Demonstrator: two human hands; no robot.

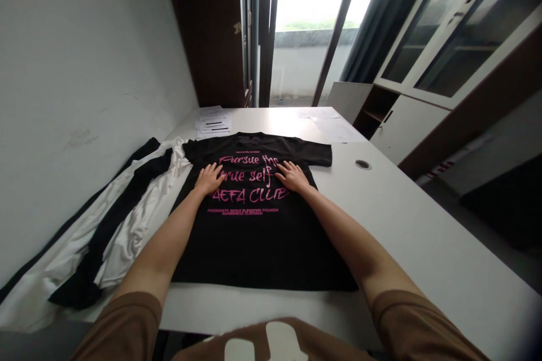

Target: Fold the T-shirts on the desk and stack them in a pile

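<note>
A black T-shirt with pink lettering lies spread flat on the white table, neck end away from me. My left hand rests palm down on the left part of the print, fingers spread. My right hand lies flat on the right part of the print, fingers apart too. Neither hand holds anything.
A heap of black and white garments lies along the table's left side by the wall. Printed papers sit at the far left corner, more sheets at the far right. A round cable hole is right of the shirt. A cabinet stands at right.
</note>
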